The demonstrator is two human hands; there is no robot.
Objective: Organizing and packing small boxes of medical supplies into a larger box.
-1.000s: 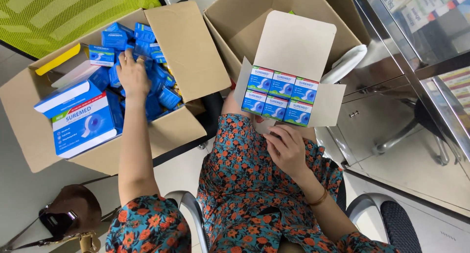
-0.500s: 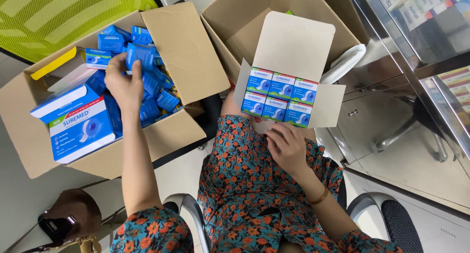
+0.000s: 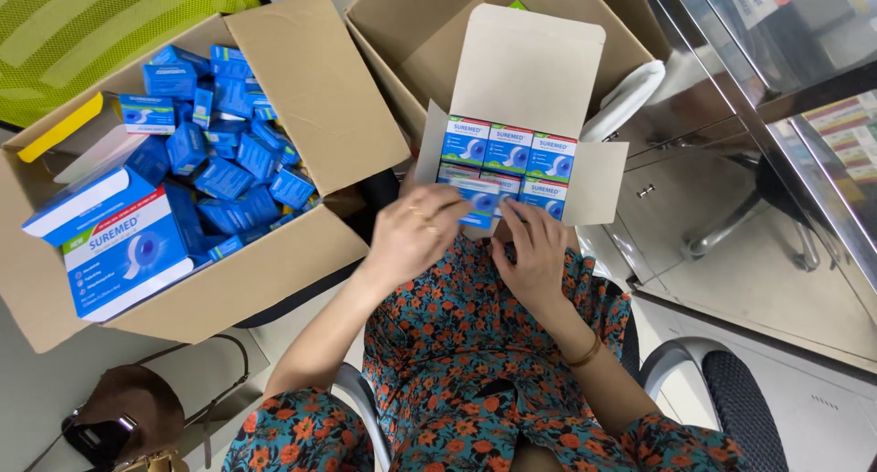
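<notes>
On my lap rests an open white carton (image 3: 530,70) with rows of small blue-and-white boxes standing in it. My left hand (image 3: 416,230) holds one small blue box (image 3: 480,202) at the carton's front left row. My right hand (image 3: 534,248) steadies the carton from below at its front edge. To the left stands a large cardboard box (image 3: 311,88) filled with several loose small blue boxes (image 3: 228,152) and a bigger blue-and-white pack (image 3: 114,243).
A second cardboard box (image 3: 411,33) stands open behind the white carton. A brown bag (image 3: 128,417) lies on the floor at the lower left. A chair armrest (image 3: 731,399) is at the lower right, a metal cabinet (image 3: 776,161) to the right.
My left hand has left the big cardboard box and come across to the white carton, bringing one small blue box with it. My right hand has stayed under the carton.
</notes>
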